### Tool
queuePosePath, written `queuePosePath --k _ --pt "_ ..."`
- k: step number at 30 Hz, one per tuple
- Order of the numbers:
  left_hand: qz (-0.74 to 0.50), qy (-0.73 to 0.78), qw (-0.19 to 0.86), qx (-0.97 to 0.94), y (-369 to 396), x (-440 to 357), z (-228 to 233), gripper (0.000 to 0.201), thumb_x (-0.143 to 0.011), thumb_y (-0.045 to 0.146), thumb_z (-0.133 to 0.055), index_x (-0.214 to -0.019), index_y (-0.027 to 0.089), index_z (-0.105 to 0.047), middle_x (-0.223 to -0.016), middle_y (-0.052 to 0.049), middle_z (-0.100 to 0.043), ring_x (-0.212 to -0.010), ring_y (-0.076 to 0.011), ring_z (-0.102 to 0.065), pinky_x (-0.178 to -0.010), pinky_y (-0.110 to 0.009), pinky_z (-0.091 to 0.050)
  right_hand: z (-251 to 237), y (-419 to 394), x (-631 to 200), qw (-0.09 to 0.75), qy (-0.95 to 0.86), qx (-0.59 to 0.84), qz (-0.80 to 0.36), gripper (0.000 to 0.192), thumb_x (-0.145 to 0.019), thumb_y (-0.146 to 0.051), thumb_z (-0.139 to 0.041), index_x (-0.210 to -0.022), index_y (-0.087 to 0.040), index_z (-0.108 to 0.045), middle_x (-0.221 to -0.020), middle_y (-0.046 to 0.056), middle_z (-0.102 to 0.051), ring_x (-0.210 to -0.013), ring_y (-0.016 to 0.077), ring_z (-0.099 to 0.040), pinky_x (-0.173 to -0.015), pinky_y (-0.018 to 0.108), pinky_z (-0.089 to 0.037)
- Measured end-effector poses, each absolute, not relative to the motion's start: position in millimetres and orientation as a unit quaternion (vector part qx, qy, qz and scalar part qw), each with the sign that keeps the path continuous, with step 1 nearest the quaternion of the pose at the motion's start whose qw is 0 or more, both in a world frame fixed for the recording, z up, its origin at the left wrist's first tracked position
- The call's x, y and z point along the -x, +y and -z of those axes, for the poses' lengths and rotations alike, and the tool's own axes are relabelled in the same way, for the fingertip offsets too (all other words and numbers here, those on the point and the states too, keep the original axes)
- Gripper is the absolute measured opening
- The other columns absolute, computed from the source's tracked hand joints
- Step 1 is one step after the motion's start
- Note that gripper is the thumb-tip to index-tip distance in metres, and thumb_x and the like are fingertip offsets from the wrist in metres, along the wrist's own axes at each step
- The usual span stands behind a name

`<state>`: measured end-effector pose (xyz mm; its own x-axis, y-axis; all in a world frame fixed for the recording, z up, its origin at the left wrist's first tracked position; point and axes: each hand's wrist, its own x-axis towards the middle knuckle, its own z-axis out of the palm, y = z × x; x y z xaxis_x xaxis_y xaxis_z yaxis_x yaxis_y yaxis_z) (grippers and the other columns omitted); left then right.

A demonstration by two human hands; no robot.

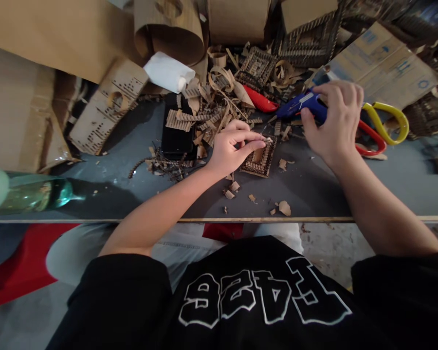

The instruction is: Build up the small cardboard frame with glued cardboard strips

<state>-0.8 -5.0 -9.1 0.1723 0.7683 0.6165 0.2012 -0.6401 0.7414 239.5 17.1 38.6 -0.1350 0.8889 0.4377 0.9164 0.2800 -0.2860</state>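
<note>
Dark grey tabletop (314, 187) across the view, wooden edge toward the body; large cardboard sheets (51, 34) and printed cartons (383, 63) heaped along the far side; green glass bottle (36, 194) lying on its side at the left edge; white plastic bottle (170, 72) lying near the back; black box (177, 141) half buried under a pile of corrugated cardboard strips (208, 114); finished woven cardboard frames (257, 65) stacked behind; yellow-and-red scissors (381, 129) lying on the right, partly behind the wrist.

Right hand (337, 121) curled over a blue glue gun (302, 104), fingers closed round its body, nozzle end pointing left toward the work; left hand (233, 148) with thumb and forefinger pressed together, pinching a small pale strip piece (267, 140) against the top corner of a small cardboard frame (260, 158); frame lying flat on the tabletop, just right of the left palm, near the middle; loose cardboard crumbs (282, 208) scattered in front.

Best done, probably, by keeping the pinch low and steady on the corner, holding the frame flat against the tabletop, bringing the nozzle close without touching fingertips, laying only a small bead, pressing the strip square to the border pattern until it grips; fingers kept clear of hot glue.
</note>
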Motion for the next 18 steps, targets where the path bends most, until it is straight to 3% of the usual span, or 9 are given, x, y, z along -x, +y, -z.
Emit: queuePosePath --k 2,5,9,18 --pt "-0.529 0.321 0.358 -0.699 -7 -2 9 0.028 -0.083 0.049 -0.078 -0.088 0.022 -0.081 -0.085 -0.003 -0.067 -0.069 -0.0088 -0.062 -0.058 -0.022 -0.049 -42 13 -239 0.347 -0.822 0.452 0.008 0.035 -0.095 -0.042 -0.053 -0.123 -0.024 -0.061 -0.134 0.013 -0.059 -0.130 0.0269 -0.051 -0.116 0.051 -0.036" --pt "-0.509 0.279 0.468 -0.666 -9 -4 8 0.028 -0.079 0.049 -0.082 -0.084 0.021 -0.081 -0.083 -0.004 -0.070 -0.073 -0.0103 -0.065 -0.064 -0.023 -0.053 -46 7 -234 0.380 -0.871 0.293 -0.101 0.040 -0.094 -0.051 -0.050 -0.124 -0.028 -0.064 -0.139 0.010 -0.057 -0.132 0.0268 -0.051 -0.116 0.051 -0.036" --pt "-0.452 0.234 0.524 -0.683 -14 -4 2 0.024 -0.077 0.046 -0.084 -0.082 0.022 -0.082 -0.081 -0.003 -0.072 -0.078 -0.0108 -0.067 -0.075 -0.023 -0.055 -44 3 -228 0.379 -0.870 0.249 -0.195 0.033 -0.094 -0.050 -0.054 -0.117 -0.031 -0.070 -0.140 0.004 -0.059 -0.131 0.0274 -0.052 -0.115 0.053 -0.037" --pt "-0.401 0.207 0.559 -0.695 -21 -6 -4 0.022 -0.075 0.040 -0.087 -0.083 0.020 -0.082 -0.086 -0.004 -0.071 -0.082 -0.0111 -0.069 -0.083 -0.024 -0.056 -44 -1 -222 0.381 -0.886 0.162 -0.211 0.007 -0.088 -0.035 -0.072 -0.092 -0.031 -0.077 -0.134 0.003 -0.062 -0.125 0.0239 -0.054 -0.113 0.049 -0.040"
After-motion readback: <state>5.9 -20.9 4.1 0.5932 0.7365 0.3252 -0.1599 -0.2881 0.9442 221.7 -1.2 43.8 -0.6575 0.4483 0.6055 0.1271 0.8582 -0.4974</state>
